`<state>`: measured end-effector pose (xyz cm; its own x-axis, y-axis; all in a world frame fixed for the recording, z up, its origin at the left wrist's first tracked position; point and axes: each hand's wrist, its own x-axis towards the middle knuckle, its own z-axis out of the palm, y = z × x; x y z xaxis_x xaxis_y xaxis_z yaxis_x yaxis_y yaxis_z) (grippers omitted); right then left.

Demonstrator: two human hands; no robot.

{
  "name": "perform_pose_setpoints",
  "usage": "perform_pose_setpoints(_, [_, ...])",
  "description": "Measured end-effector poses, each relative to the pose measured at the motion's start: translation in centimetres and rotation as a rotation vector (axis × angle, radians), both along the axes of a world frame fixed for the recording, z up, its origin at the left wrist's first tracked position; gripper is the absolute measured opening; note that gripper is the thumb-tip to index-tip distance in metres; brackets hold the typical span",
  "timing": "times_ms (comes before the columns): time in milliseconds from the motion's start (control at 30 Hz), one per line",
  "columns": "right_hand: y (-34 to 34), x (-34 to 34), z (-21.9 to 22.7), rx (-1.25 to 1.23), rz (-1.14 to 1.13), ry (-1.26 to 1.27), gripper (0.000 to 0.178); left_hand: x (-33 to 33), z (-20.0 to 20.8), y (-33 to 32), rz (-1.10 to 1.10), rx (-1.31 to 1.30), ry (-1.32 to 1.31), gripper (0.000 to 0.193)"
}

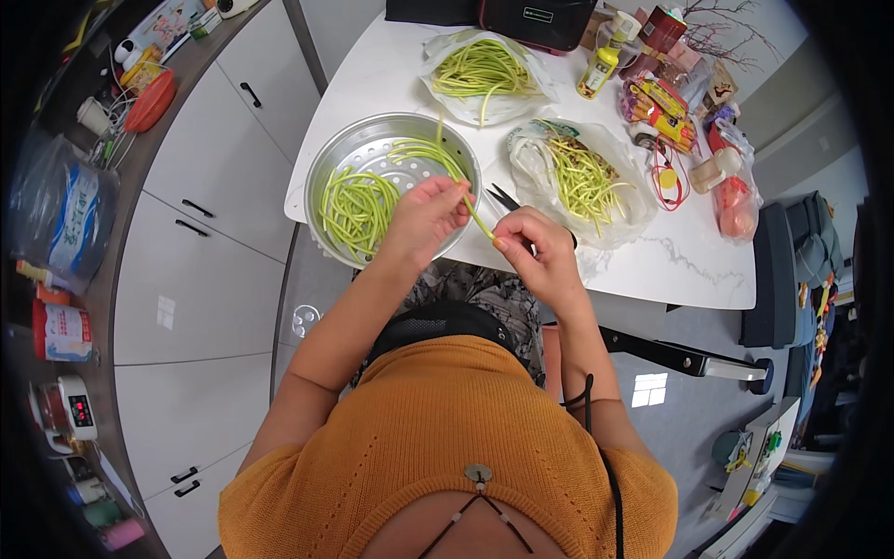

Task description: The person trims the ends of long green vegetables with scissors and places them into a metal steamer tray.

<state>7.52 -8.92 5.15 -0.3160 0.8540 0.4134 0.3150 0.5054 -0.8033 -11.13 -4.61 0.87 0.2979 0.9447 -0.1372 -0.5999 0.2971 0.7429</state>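
My left hand [424, 220] pinches a few long green garlic scapes [480, 222] over the right rim of a perforated metal steamer basket [315, 186]. Their upper ends reach back over the basket. My right hand [543, 253], just beyond the rim, grips the lower end of a scape between thumb and finger. A pile of short cut scape pieces [357, 212] lies in the basket's left half. Black-handled scissors [504, 197] rest on the table between my hands, partly hidden. To the right, a plastic bag [624, 200] holds pale green trimmings [582, 177].
Whole scapes [484, 70] lie on another plastic bag [442, 47] at the back of the white table [689, 265]. A yellow bottle [599, 70], food packages [659, 107] and a bag of round reddish things [734, 210] crowd its right side. Light cabinets [200, 289] stand left.
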Motion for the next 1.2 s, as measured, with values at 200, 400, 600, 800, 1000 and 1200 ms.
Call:
perform_pose_setpoints(200, [-0.4,-0.1,0.1,0.090,-0.007,0.100,0.008,1.5,-0.3,-0.8,-0.150,-0.122,-0.108,0.009])
perform_pose_setpoints(400, [-0.3,-0.1,0.5,0.077,-0.025,0.430,0.007,2.4,-1.0,-1.4,-0.215,-0.142,-0.070,0.009])
perform_pose_setpoints(600, [0.6,1.6,-0.2,0.012,-0.202,0.412,0.011,1.5,0.7,-1.8,-0.189,-0.062,-0.066,0.010])
perform_pose_setpoints(800, [4.0,6.2,-2.8,0.156,-0.588,0.032,0.019,0.7,1.2,-1.1,-0.167,-0.064,-0.104,0.012])
perform_pose_setpoints(1000, [4.8,7.7,-2.3,0.358,-0.730,-0.218,0.023,1.1,1.5,-1.5,-0.222,-0.012,0.033,0.019])
perform_pose_setpoints(1200, [2.3,4.1,-0.1,0.497,-0.499,-0.215,0.031,1.5,1.8,-2.0,-0.190,0.107,0.266,0.022])
